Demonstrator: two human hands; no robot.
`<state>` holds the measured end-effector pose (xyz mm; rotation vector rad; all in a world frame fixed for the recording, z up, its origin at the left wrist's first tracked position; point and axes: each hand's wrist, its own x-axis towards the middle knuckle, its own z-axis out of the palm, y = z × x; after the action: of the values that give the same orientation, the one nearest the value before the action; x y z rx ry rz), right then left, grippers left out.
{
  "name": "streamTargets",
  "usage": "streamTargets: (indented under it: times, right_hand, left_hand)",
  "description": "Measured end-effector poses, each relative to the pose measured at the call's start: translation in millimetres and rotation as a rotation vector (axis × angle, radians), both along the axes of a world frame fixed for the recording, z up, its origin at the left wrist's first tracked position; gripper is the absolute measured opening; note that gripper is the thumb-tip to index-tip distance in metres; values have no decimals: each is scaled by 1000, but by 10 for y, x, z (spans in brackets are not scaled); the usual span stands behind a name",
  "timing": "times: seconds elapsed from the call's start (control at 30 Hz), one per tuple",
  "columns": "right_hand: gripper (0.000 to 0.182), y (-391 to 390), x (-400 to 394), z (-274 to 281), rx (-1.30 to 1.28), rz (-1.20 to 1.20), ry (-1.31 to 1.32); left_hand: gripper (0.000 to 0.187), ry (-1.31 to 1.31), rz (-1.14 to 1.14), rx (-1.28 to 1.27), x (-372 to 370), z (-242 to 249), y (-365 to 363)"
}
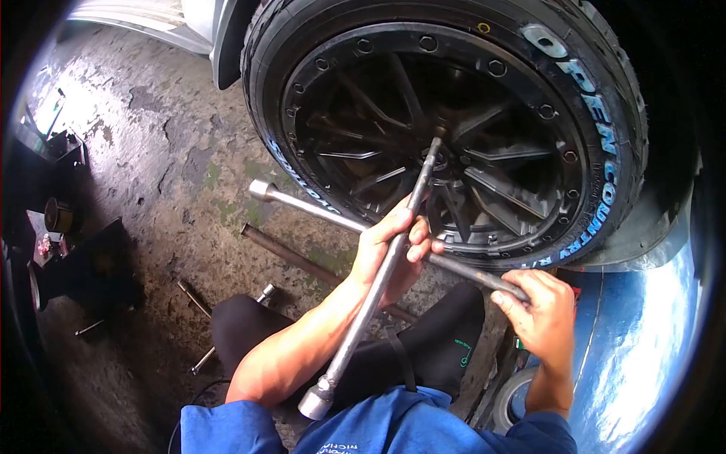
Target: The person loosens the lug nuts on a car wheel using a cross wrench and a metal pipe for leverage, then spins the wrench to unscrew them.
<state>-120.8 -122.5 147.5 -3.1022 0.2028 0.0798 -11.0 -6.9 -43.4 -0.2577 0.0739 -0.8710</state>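
Note:
A four-way lug wrench [367,306] lies across the middle of the view, its far end reaching the lug area near the hub of a black spoked wheel [484,181]. My left hand [389,246] is closed around the wrench where its bars cross. Toward the right, my right hand [541,306] grips the end of the crossbar, covering its tip. One socket end points left over the floor, and another hangs near my lap. The wheel carries a black tyre [612,98] with blue-and-white raised lettering. Whether the far socket sits on a nut is too dark to tell.
A rusty metal pipe [291,259] lies on the stained concrete floor [174,159]. Left of my knee is a second cross wrench [198,299], partly hidden. Dark equipment [91,265] stands at the far left, and a shiny blue surface [635,340] borders the right.

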Motion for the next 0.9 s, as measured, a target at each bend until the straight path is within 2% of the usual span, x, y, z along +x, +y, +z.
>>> streamTargets:
  times: [0.13, 0.17, 0.23, 0.27, 0.3, 0.43, 0.5, 0.53, 0.63, 0.77, 0.8, 0.83, 0.9]
  right_hand:
    - [25, -147, -9, -214, 116, 96, -133]
    - [21, -212, 46, -97, 123, 109, -74]
    - [19, -261, -5, -66, 277, -114, -165]
    - [17, -254, -51, -111, 212, 10, -210]
    - [17, -227, -82, -138, 210, 20, -226]
    - [13, -181, -273, -283, 215, -82, -318]
    - [10, -218, -342, -426, 636, -203, -594]
    - [8, -193, -352, -450, 685, -204, -626]
    - [7, -171, -328, -517, 590, -164, -648]
    - [5, -152, -244, -567, 629, -244, -719]
    - [5, -201, -243, -594, 501, -190, -737]
    - [4, -210, -213, -644, 496, -189, -818]
    - [4, -414, -228, -658, 351, -231, -971]
  left_hand:
    - [53, -95, 16, -31, 32, -100, 6]
    - [51, -91, 24, -9, -5, -14, -31]
    - [48, -40, 12, 66, -9, 85, -44]
    - [42, -59, 6, 70, 9, 66, -28]
    - [42, -76, 14, 67, 27, 47, -32]
    - [36, -72, 53, -39, -5, -101, -59]
    - [45, -52, 31, -56, 26, -148, -25]
    - [45, -35, 24, -78, 29, -178, -5]
    - [44, 17, 4, -85, 24, -170, 15]
    - [48, 71, -39, -79, 17, -141, 14]
    - [52, 32, -3, -76, 12, -125, -4]
    - [55, -6, 31, -73, -7, -110, -23]
    - [72, -45, 50, 38, -55, -5, -74]
